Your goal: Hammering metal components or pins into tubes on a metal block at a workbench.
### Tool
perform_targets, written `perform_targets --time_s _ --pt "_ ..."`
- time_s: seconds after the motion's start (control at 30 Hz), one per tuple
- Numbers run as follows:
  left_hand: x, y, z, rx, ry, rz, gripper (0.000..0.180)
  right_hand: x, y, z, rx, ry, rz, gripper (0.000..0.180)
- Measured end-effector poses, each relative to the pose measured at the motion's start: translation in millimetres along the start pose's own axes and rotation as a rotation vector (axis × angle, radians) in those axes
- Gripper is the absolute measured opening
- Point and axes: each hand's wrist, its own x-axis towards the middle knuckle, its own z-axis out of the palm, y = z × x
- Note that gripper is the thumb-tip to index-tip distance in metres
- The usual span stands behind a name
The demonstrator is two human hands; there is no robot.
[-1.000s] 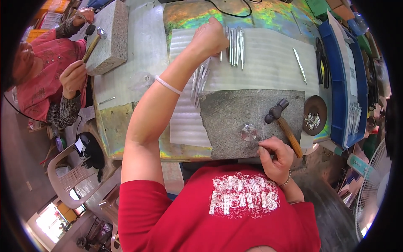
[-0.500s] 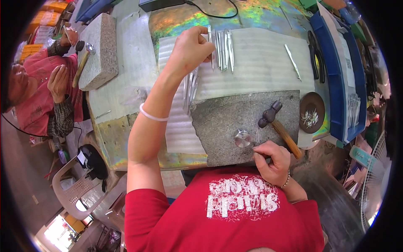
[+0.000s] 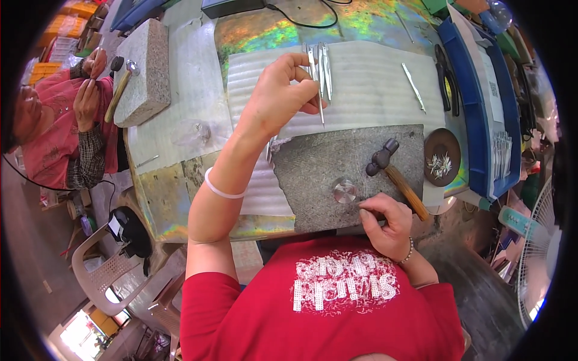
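Note:
My left hand [image 3: 283, 90] is closed, pinching a slim, pointed silver metal piece [image 3: 313, 69] that looks like a tweezer blade. Its tip points toward me. Just beyond the fingers, several similar pieces [image 3: 326, 66] lie side by side on white foam sheeting. More of them show partly beneath my left forearm. My right hand [image 3: 388, 225] rests by the near edge of a grey stone slab [image 3: 307, 162], thumb and finger pinched together; anything between them is too small to make out. Next to it sits a round shiny metal disc [image 3: 345, 191]. A hammer [image 3: 394, 174] with a wooden handle lies across the slab.
A brown bowl [image 3: 430, 144] of small pale slivers stands right of the slab. Black-handled pliers [image 3: 446, 78], a single silver piece [image 3: 413, 87] and a blue tray [image 3: 475, 108] lie further right. At left, a co-worker sits by a granite block [image 3: 150, 72] with another hammer.
My left hand has moved right and toward me, carrying the silver piece away from the row. My right hand has stayed nearly in place. The co-worker's hands have come together.

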Motion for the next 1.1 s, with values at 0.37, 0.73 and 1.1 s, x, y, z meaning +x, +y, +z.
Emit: perform_targets --time_s 0.37,0.73,1.1 --pt "-0.4 -9.0 4.5 -0.067 -0.020 -0.092 0.039 -0.4 -2.8 -0.9 0.007 -0.016 0.053 0.011" --pt "0.8 -7.1 2.2 -0.068 -0.015 -0.076 0.040 2.2 -3.4 0.9 -0.003 -0.006 0.036 0.013" --pt "-88.0 39.1 71.7 -0.324 0.074 0.174 0.028 22.1 -28.4 -30.8 0.995 0.049 0.447 0.030"
